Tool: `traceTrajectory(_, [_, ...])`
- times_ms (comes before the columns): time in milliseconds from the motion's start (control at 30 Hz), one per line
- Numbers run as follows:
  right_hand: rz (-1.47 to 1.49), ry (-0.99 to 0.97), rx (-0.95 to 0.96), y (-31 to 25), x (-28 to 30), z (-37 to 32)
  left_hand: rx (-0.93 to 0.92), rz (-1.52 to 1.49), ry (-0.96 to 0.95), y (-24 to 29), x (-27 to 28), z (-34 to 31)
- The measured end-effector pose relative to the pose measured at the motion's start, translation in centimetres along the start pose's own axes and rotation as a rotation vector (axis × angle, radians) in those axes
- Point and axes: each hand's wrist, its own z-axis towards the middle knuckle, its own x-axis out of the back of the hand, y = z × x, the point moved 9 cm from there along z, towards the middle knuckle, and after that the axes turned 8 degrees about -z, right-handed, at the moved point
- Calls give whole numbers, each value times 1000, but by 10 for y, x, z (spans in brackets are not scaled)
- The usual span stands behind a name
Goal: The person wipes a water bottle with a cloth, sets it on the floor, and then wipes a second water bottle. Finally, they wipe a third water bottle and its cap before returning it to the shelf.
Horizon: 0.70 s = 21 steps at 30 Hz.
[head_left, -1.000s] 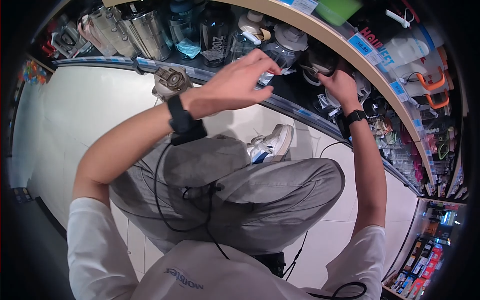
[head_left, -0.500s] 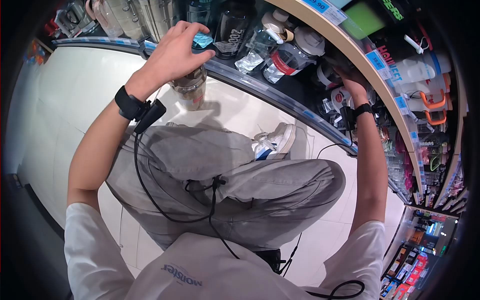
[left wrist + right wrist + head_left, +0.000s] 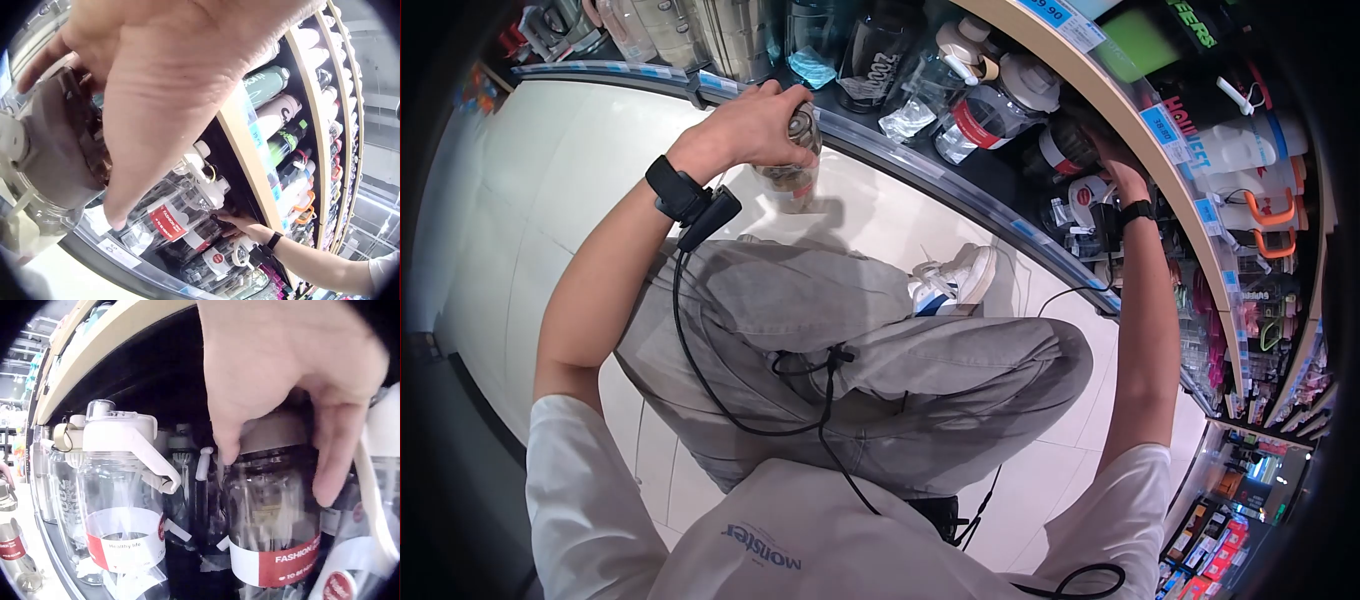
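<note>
My left hand (image 3: 745,130) holds a tall water bottle (image 3: 788,185) at its top, beside the shelf edge. In the left wrist view the thumb and fingers lie around its brown-grey lid (image 3: 62,150). My right hand (image 3: 1122,165) reaches into the lower shelf. There, thumb and fingers grip a dark clear water bottle (image 3: 269,506) round its lid, as the right wrist view shows; this one has a red and white label. To its left stands a clear water bottle (image 3: 122,487) with a white lid and a "Healthy life" label; another white-lidded one is close on its right.
Several jugs and bottles, among them a black bottle (image 3: 880,55), line the lower shelf. Its dark front edge (image 3: 920,160) carries price tags. A wooden upper shelf edge (image 3: 1090,70) runs just above my right hand. Black cables (image 3: 690,350) hang from the wrist cameras across my lap.
My left hand has moved left and down from the shelf front onto the top of the water bottle. My right hand has gone deeper into the shelf, and the view has shifted slightly.
</note>
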Motion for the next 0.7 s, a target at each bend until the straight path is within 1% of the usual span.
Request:
traceTrajectory(100, [-70, 91, 162, -3, 8, 3, -19, 71, 4, 1, -4, 0])
traceTrajectory(167, [-116, 154, 272, -9, 15, -1, 21, 98, 8, 0, -4, 1])
traceTrajectory(300, [-107, 236, 305, -16, 29, -12, 42, 99, 13, 1, -5, 0])
traceTrajectory(367, [-104, 61, 266, -16, 26, -12, 49, 81, 16, 2, -5, -1])
traceTrajectory(400, [-105, 63, 263, -18, 30, -16, 45, 82, 16, 1, -6, -1])
traceTrajectory(467, [9, -39, 123, -14, 31, -21, 15, 47, 38, 5, -4, -2])
traceTrajectory(500, [7, -35, 121, -19, 36, -24, 11, 47, 40, 6, -2, -2])
traceTrajectory(567, [75, -149, -90, -16, 34, -32, 5, -4, 35, 12, 1, -5])
traceTrajectory(600, [77, -148, -92, -11, 31, -30, 3, -2, 35, 13, 2, -5])
traceTrajectory(667, [-16, -39, -35, -2, 30, -20, -37, -92, 60, 19, 6, -6])
traceTrajectory(700, [-14, -39, -37, 4, 25, -19, -38, -90, 58, 23, 7, -8])
